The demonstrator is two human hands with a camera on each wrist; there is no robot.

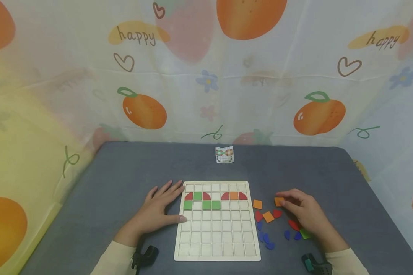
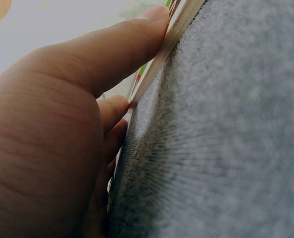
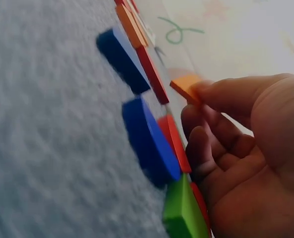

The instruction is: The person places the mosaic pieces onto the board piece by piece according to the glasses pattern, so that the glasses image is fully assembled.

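Grey worktop (image 1: 141,164) where the right hand (image 1: 303,211) pinches an orange square tile (image 1: 278,201), gridded board (image 1: 217,237) off to its left, spread left hand (image 1: 156,212) touching the board's edge.

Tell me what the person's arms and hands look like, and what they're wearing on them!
The left hand and right hand are bare, with no gloves. The left sleeve and right sleeve are plain pale cream, ending near the wrists. A chunky black left wrist camera sits on one wrist; the black right wrist camera has a teal patch.
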